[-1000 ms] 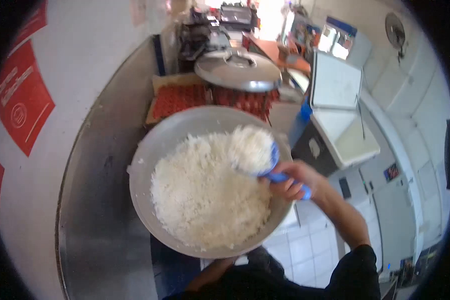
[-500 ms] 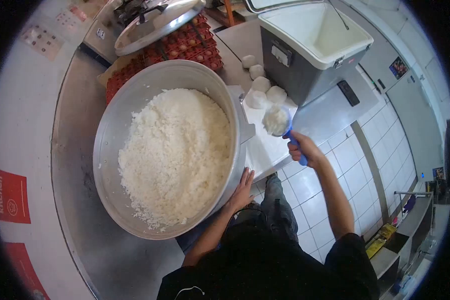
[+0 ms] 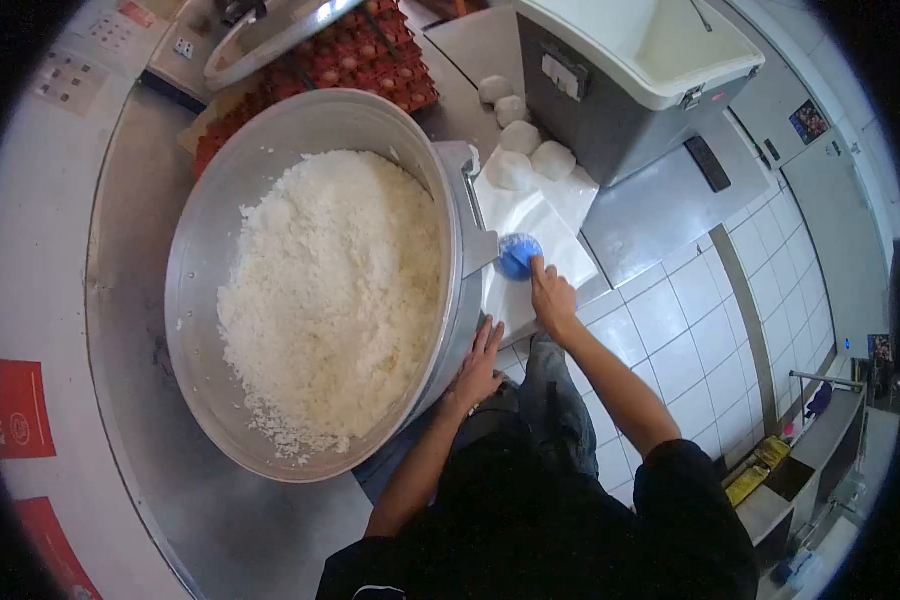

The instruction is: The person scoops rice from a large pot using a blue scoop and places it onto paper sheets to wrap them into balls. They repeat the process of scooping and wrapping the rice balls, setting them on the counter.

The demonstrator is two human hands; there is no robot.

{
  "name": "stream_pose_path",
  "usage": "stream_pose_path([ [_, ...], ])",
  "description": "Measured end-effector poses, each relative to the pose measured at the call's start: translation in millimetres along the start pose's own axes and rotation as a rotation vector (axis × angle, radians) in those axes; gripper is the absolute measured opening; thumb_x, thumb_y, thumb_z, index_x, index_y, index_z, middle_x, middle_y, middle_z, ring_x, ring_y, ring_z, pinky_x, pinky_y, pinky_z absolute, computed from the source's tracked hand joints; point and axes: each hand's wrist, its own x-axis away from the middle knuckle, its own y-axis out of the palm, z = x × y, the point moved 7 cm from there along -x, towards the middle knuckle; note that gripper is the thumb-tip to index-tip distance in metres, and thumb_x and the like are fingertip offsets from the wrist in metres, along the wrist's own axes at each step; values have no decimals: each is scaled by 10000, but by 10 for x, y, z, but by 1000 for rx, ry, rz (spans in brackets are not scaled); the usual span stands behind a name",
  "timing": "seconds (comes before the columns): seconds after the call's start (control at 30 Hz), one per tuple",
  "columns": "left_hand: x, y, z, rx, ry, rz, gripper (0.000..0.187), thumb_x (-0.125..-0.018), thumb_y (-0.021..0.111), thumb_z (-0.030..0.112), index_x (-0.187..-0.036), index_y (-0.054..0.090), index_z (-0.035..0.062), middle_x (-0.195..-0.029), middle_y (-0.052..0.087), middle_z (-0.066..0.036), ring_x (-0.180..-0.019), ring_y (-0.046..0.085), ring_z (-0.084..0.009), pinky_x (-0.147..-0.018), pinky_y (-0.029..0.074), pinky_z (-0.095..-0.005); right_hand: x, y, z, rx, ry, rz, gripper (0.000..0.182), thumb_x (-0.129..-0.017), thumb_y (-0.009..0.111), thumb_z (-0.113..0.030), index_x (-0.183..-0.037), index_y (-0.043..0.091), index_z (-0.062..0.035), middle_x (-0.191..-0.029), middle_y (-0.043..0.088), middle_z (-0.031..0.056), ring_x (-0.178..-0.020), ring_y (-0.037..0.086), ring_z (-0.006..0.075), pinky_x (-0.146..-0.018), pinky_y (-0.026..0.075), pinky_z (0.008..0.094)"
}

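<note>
A large metal pot holds a heap of white rice. My left hand rests against the pot's outer side, its fingers stretched out. In my right hand is a blue scoop, turned over with its back facing up, low over the white sheets beside the pot. What lies under the scoop is hidden. Several white rounded packs sit behind it, by the cooler.
An open grey cooler stands at the back right, with a dark phone-like object in front. Red egg trays and a metal lid are behind the pot. Tiled floor lies at right.
My right hand has moved left toward the pot. The scoop, earlier upright with rice in it, is now turned over above the sheets. The whole view has shifted slightly.
</note>
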Motion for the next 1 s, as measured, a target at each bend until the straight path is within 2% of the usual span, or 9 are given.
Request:
stream_pose_path([
  [0.03,6,20,7,12,-4,-18,1045,-726,831,221,-1569,224,113,-1617,203,-151,-1313,377,-391,-1112,353,-479,-32,-48,-15,34,-61,109,242,-1006,440,-191,-1224,416,-87,-873,629,189,-720,690,410,-588,570,494],
  [0.27,25,91,-40,54,-20,-26,1052,-722,836,266,-1574,231,149,-1632,174,-128,-1324,357,-384,-1098,338,-524,-269,116,-80,47,142,-141,255,-979,459,-153,-1216,427,-63,-881,640,211,-760,704,385,-627,579,485],
  [0.37,-25,121,-19,-5,-10,-51,1060,-719,840,298,-1576,230,160,-1634,170,-121,-1331,346,-378,-1080,334,-558,-244,188,-68,184,125,-73,317,-972,464,-134,-1265,397,-34,-848,637,192,-713,713,362,-531,580,446],
  [0.47,15,100,-36,-28,17,-45,1065,-722,842,321,-1576,225,166,-1635,164,-121,-1343,335,-387,-1065,337,-584,-252,94,-40,80,122,-96,390,-951,491,-134,-1307,384,-16,-888,661,221,-763,714,381,-601,583,472],
  [0.53,-19,79,-34,-17,25,-73,1049,-723,843,310,-1568,241,156,-1634,164,-127,-1369,314,-398,-1071,324,-600,-258,-35,-74,-110,7,-307,407,-926,521,-145,-1290,398,-9,-945,680,261,-833,709,404,-694,571,506],
  [0.57,-2,43,-16,-26,38,-55,1049,-723,843,310,-1568,241,156,-1634,164,-127,-1369,314,-398,-1071,324,-600,-165,-146,-87,-163,-4,-316,312,-919,488,-109,-1202,411,-2,-941,693,268,-839,698,437,-732,554,527],
  [0.6,19,47,-15,-26,24,-70,1038,-723,844,295,-1563,253,150,-1635,162,-128,-1386,299,-397,-1077,317,-603,-136,-124,-83,-164,18,-347,314,-901,529,-117,-1164,416,13,-943,696,265,-837,692,450,-733,551,538],
  [0.77,13,21,-17,-27,45,-51,1011,-725,842,262,-1553,273,142,-1636,159,-129,-1435,256,-385,-1084,305,-613,-17,-386,-42,-232,-24,-170,286,-946,477,-124,-1186,419,20,-900,685,253,-825,693,441,-714,545,548],
  [1.0,88,22,67,-77,-43,-131,967,-756,817,261,-1550,280,134,-1637,159,-135,-1457,242,-361,-1087,308,-600,29,-68,78,-250,-20,-103,247,-972,447,-163,-1153,457,4,-917,685,235,-821,691,430,-723,531,564],
])
